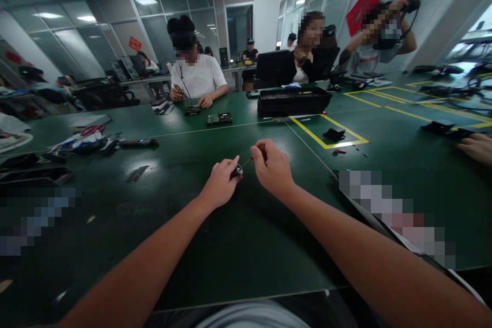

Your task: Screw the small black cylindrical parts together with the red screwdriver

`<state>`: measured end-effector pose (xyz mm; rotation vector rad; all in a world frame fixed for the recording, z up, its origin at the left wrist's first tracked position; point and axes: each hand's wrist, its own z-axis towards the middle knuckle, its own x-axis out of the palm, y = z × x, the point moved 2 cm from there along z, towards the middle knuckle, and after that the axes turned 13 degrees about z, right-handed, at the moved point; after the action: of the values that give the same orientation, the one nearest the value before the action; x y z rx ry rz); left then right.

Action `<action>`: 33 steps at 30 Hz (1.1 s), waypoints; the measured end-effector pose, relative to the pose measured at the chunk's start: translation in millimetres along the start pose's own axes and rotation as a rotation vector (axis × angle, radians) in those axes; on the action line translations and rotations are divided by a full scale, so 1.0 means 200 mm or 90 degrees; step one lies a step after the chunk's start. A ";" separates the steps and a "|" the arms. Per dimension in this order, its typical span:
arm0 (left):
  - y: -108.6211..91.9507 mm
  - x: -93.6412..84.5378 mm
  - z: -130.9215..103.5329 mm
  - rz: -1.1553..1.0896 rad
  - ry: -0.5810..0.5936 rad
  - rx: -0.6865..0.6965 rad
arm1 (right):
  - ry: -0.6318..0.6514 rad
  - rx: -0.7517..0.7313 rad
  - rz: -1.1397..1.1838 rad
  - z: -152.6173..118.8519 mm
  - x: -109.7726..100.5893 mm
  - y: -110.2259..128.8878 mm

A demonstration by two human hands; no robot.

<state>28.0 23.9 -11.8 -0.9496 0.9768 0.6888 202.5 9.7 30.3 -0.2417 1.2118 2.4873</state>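
Observation:
In the head view my left hand is closed round a small black round part, whose end face with pale markings points to the right. My fingers hide most of its body. Opposite it, my right hand grips a screwdriver with a dark reddish-brown handle. Its thin shaft slants down and left to the black part's marked end; whether the tip touches is too small to tell. Both hands are just above the green tabletop.
A long black bin and a green circuit board stand farther back. Yellow tape surrounds a small black part. Cables and tools lie left, a folder right. A person works opposite; another person's hand rests at right.

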 end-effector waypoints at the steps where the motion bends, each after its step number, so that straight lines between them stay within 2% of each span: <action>1: 0.00 0.00 0.00 0.006 0.001 0.000 | 0.000 0.002 -0.005 0.00 0.00 0.00; 15: 0.02 -0.01 0.01 0.018 -0.018 -0.005 | -0.066 -0.021 -0.061 0.01 -0.02 0.00; 20: 0.03 -0.01 0.01 -0.073 -0.070 -0.050 | -0.081 -0.026 -0.048 0.01 -0.02 0.00; 24: 0.06 -0.02 0.03 -0.204 -0.108 -0.108 | -0.094 -0.023 -0.036 0.01 -0.03 0.00; 27: 0.09 -0.04 0.05 -0.327 -0.070 -0.189 | -0.105 -0.019 -0.033 0.01 -0.04 0.00; 29: 0.09 -0.06 0.05 -0.358 -0.040 -0.233 | -0.112 -0.017 -0.031 0.02 -0.05 0.00; 31: 0.08 -0.09 0.06 -0.311 -0.018 -0.229 | -0.117 -0.017 -0.026 0.02 -0.06 0.00; 33: 0.06 -0.10 0.07 -0.211 0.014 -0.187 | -0.123 -0.023 -0.022 0.01 -0.06 0.00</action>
<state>14.0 39.8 6.1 -1.3439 0.7245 0.5486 212.8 9.1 35.5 -0.0301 1.0761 2.4392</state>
